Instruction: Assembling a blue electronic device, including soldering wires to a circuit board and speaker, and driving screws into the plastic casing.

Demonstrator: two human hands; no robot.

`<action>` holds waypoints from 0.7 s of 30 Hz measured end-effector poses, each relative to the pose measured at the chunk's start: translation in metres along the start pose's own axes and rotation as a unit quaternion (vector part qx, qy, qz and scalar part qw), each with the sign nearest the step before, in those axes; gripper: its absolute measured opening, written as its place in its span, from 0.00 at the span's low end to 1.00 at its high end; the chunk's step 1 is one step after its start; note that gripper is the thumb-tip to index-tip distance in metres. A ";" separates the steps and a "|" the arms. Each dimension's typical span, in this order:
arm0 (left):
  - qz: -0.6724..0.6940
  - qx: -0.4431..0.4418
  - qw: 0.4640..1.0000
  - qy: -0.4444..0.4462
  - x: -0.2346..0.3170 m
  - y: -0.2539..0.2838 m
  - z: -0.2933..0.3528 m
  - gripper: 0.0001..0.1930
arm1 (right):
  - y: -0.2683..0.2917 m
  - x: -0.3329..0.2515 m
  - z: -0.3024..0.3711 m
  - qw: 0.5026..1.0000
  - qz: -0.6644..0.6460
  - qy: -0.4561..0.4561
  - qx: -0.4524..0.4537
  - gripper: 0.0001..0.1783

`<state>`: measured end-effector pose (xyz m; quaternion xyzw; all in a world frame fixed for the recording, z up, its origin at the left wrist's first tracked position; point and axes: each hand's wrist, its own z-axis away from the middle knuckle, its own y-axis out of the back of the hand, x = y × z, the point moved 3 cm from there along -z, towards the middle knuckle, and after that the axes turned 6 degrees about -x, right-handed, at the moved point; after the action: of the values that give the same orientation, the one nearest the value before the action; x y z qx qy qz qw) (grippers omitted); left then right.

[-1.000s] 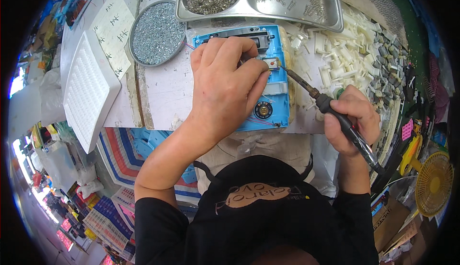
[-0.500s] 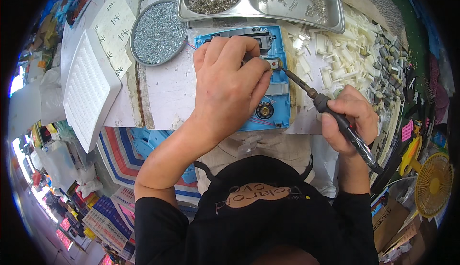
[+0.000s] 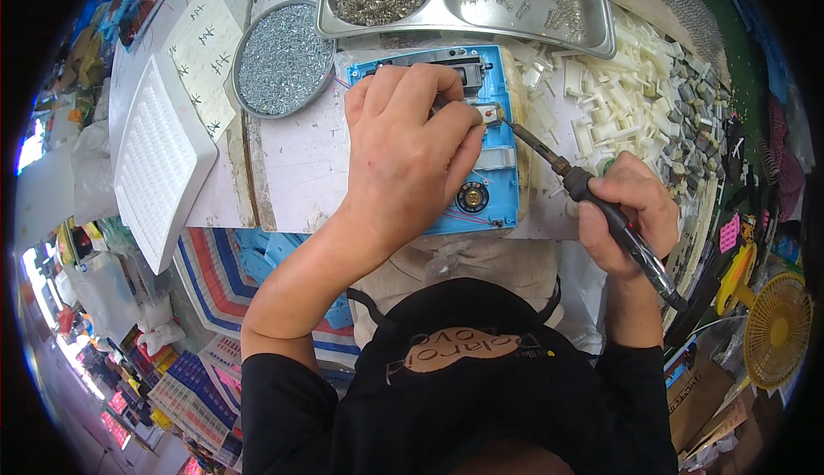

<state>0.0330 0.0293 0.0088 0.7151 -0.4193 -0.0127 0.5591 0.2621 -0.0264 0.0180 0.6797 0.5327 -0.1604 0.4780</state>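
A blue plastic housing [image 3: 505, 185] lies on the table before me, with a small round speaker [image 3: 472, 197] and thin red wires in its near part. Over its left side bends my left hand [image 3: 408, 136], fingers closed in a pinch beside a small pale metal part [image 3: 489, 114]; what they pinch is hidden. My right hand [image 3: 633, 211] grips a soldering iron [image 3: 614, 217] by its dark handle. The iron's tip reaches the right end of that metal part; whether it touches I cannot tell.
A round tray of screws [image 3: 285, 59] stands left of the housing. Beyond it sits a steel tray [image 3: 459, 24] with springs. White plastic pieces [image 3: 631, 102] are heaped at right. A white ribbed panel [image 3: 163, 162] and a handwritten paper sheet [image 3: 204, 46] lie left.
Hardly anything differs. The soldering iron and my right hand have shifted very slightly; the left hand stays over the housing.
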 end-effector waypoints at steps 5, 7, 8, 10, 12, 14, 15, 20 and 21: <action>-0.002 -0.004 1.000 0.001 -0.001 0.000 0.001 0.06 | 0.000 0.001 0.001 1.000 0.006 0.000 0.003 0.14; -0.001 -0.001 1.000 0.000 0.000 0.000 0.000 0.06 | 0.003 0.001 0.002 1.000 -0.001 -0.006 0.006 0.13; -0.002 -0.007 1.000 0.000 0.000 0.001 0.000 0.06 | 0.004 0.001 0.002 1.000 -0.004 -0.009 0.007 0.13; -0.004 -0.018 1.000 -0.002 0.001 0.004 -0.001 0.06 | 0.006 0.001 0.003 1.000 -0.011 -0.013 0.010 0.14; -0.004 -0.018 1.000 -0.002 0.002 0.004 -0.001 0.06 | 0.007 0.001 0.003 1.000 -0.013 -0.015 0.011 0.14; -0.004 -0.016 1.000 -0.002 0.002 0.004 -0.001 0.06 | 0.008 0.001 0.002 1.000 -0.009 -0.014 0.011 0.14; -0.004 -0.014 1.000 -0.004 0.002 0.004 -0.001 0.06 | 0.009 0.001 0.003 1.000 -0.008 -0.013 0.013 0.14; -0.004 -0.021 1.000 -0.002 0.002 0.004 -0.001 0.06 | 0.010 0.002 0.002 1.000 -0.004 -0.004 0.017 0.14; -0.005 -0.021 1.000 -0.001 0.002 0.004 -0.002 0.07 | 0.010 0.002 0.001 1.000 -0.003 -0.004 0.016 0.14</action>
<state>0.0329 0.0296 0.0134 0.7052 -0.4162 -0.0254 0.5735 0.2722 -0.0260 0.0210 0.6850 0.5303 -0.1733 0.4685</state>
